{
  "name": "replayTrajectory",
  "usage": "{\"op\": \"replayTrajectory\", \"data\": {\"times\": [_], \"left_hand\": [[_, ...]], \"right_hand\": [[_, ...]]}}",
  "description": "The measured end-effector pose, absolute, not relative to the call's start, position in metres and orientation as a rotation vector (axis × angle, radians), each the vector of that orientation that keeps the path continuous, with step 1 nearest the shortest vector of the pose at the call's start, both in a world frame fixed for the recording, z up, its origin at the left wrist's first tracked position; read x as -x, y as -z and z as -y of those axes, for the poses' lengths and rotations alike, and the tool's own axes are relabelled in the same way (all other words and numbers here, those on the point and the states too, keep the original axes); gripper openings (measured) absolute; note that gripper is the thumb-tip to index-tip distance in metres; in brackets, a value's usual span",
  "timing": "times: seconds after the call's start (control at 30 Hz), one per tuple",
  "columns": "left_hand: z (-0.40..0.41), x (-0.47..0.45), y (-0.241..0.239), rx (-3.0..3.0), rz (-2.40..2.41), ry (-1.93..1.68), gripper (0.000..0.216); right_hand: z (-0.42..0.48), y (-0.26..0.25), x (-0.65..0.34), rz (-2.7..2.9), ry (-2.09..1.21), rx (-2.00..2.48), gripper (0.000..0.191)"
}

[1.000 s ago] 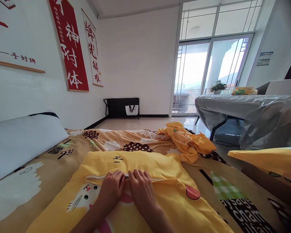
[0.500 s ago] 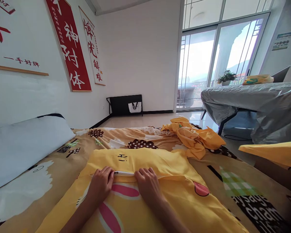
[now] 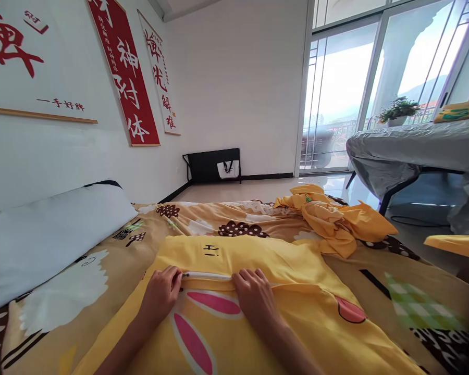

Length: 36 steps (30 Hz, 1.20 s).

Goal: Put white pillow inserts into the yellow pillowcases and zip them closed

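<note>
Hands are pressed on a yellow pillowcase (image 3: 258, 312) at lower centre of the frame, laid on a patterned bedsheet (image 3: 394, 291). The left hand (image 3: 160, 294) is pinched shut at the left end of a white zipper (image 3: 207, 275); the right hand (image 3: 254, 297) is laid flat, fingers together, on the seam. The fabric is judged light, soft and limp, best gripped beside the zipper, whose long axis is seen running left to right across the frame.

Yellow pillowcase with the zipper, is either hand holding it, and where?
The left hand pinches the white zipper at its left end. The right hand presses flat on the yellow pillowcase at the zipper's other end, gripping nothing clearly.
</note>
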<state>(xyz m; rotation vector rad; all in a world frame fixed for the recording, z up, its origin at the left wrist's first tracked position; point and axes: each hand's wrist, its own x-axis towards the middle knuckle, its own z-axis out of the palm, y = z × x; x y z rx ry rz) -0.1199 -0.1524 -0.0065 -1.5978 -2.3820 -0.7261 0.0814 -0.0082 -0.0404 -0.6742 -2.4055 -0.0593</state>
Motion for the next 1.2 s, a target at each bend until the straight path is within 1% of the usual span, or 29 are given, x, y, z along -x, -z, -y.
{"op": "replayTrajectory", "data": {"times": [0.17,0.5,0.93,1.0,1.13,1.2], "left_hand": [[0.158,0.13,-0.002,1.616,2.474,0.653,0.031],[0.169,0.15,-0.019,1.642,2.587,0.802,0.029],[0.158,0.146,-0.001,1.67,2.58,0.933,0.029],[0.156,0.145,0.003,1.693,2.563,0.91,0.029],[0.153,0.145,0.007,1.674,2.577,0.785,0.02],[0.153,0.145,0.007,1.696,2.567,0.774,0.018]], "right_hand": [[0.008,0.04,-0.082,2.414,0.047,0.677,0.02],[0.009,0.039,-0.082,2.409,0.049,0.658,0.022],[0.006,0.043,-0.081,2.412,0.02,0.674,0.023],[0.006,0.044,-0.081,2.399,0.022,0.673,0.024],[0.006,0.045,-0.08,2.38,0.032,0.663,0.025],[0.006,0.045,-0.08,2.378,0.033,0.659,0.025]]}}
